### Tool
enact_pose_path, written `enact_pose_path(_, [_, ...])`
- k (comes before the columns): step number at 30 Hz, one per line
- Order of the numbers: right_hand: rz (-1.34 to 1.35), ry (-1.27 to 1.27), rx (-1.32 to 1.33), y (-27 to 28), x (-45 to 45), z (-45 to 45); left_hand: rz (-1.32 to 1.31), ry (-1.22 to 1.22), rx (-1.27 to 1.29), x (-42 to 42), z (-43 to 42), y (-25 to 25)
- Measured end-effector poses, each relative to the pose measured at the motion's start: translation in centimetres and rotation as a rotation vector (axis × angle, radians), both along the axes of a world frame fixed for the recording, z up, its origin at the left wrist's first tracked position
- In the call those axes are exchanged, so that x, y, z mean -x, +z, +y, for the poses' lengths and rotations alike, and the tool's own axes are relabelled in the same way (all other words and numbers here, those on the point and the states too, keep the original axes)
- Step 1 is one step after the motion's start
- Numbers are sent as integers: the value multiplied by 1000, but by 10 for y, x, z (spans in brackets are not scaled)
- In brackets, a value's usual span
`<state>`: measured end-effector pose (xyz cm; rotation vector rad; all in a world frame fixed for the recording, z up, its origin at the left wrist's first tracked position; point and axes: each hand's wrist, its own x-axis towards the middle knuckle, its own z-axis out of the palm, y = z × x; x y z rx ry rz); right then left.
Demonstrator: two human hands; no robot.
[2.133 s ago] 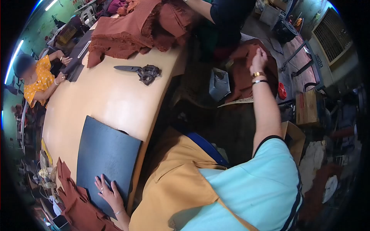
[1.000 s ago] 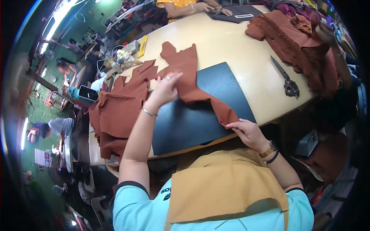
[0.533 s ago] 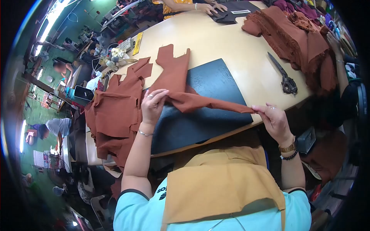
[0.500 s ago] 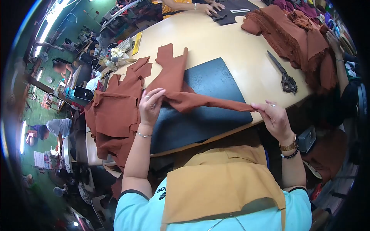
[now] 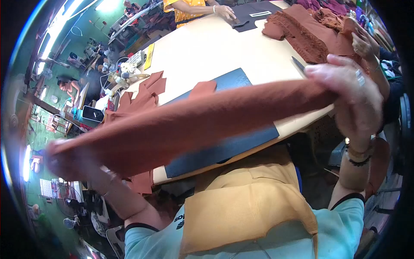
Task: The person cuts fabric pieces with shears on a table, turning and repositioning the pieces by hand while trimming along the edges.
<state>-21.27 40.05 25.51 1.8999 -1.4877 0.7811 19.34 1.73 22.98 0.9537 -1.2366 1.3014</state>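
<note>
A long rust-brown sheet (image 5: pixel 202 118), leather or cloth, is stretched in the air across the front of my view. My left hand (image 5: pixel 97 170), smeared by motion and partly covered by the material, is closed on its left end. At the other end, higher up, my right hand (image 5: pixel 355 95) pinches the right corner, also blurred. Beneath the raised sheet, a black mat (image 5: pixel 224 151) lies on the pale table (image 5: pixel 181 60). More rust-brown pieces (image 5: pixel 146 93) lie on the table's left side, partly hidden by the sheet.
A pair of scissors (image 5: pixel 298 64) is partly hidden behind my right hand. Rust-brown material (image 5: pixel 302 36) is heaped at the back right, near another person's hand (image 5: pixel 364 45). Across the table, a co-worker's hand (image 5: pixel 225 13) rests by dark material. A brush (image 5: pixel 136 75) and yellow object (image 5: pixel 149 56) lie left.
The sheet has risen off the table and spread wider. My left hand has moved left and down, my right hand right and up. The co-worker across now has one hand at the dark material.
</note>
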Motion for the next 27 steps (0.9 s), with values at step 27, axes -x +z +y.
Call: enact_pose_path(27, [-640,-273,-526,-237,-37,-65,-552,-570,-1602,141,65,-185])
